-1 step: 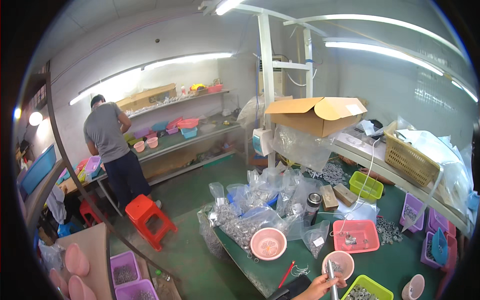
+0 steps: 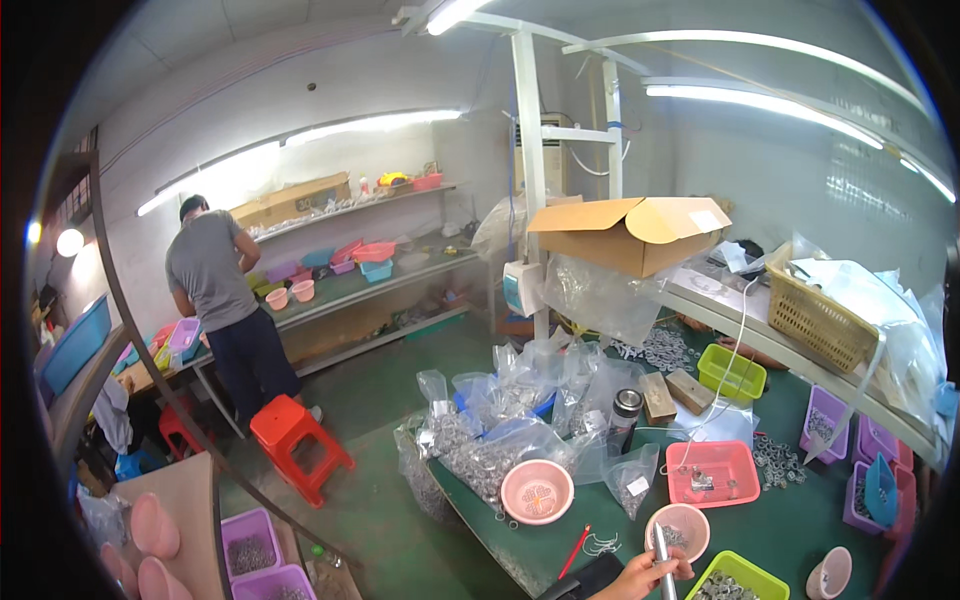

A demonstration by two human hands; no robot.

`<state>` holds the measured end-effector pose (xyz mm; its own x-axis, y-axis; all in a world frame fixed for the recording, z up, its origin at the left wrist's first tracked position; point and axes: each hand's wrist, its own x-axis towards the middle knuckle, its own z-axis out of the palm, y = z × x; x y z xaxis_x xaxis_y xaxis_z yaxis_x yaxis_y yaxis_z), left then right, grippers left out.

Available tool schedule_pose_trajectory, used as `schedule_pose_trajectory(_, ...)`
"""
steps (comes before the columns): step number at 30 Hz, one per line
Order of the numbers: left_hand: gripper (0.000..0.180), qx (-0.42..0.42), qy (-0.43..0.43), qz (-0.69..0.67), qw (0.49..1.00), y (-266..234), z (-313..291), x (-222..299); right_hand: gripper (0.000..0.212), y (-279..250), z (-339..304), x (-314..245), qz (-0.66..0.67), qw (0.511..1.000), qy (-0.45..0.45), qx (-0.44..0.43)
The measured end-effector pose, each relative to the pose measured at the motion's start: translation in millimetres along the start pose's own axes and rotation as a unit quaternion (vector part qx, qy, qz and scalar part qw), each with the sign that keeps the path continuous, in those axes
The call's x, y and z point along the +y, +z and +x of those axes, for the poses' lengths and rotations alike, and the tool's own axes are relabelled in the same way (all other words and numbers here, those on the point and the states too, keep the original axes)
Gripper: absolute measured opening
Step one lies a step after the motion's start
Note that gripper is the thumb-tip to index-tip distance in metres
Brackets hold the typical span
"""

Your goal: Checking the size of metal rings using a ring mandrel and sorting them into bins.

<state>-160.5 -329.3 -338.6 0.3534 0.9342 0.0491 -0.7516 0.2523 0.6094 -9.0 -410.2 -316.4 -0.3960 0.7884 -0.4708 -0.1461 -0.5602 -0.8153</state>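
At the lower edge, my left hand [image 2: 645,577] is closed around a slim silver rod-like tool [image 2: 660,545]. The tool's upper end reaches over a pink bowl [image 2: 697,518] with small metal parts in it. Just right of the hand sits a lime green basket [image 2: 765,578] of metal pieces. To its left lie a black item [image 2: 585,578], a red pen-like stick [image 2: 574,551] and several thin curved white pieces [image 2: 601,544]. My right hand is out of view.
A pink tray [image 2: 735,490], another pink bowl [image 2: 538,510], bags of metal parts [image 2: 500,455] and a dark flask [image 2: 624,415] stand on the green table. A shelf with a cardboard box [image 2: 610,250] overhangs behind. A person [image 2: 215,270] works at the far bench beside a red stool [image 2: 290,430].
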Motion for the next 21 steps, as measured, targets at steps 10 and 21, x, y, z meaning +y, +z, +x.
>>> schedule_pose_trajectory(10, 0.018, 0.005, -0.076, 0.092, 0.993, 0, 35, -2, 0.028, 14, 22, 9, -0.094, 0.965, -0.219, 0.105)
schedule_pose_trajectory(21, 0.025, -0.02, -0.257, 0.04, 0.965, 50, 48, -73, 0.025, -30, -10, 47, -0.066, 0.951, -0.206, 0.219)
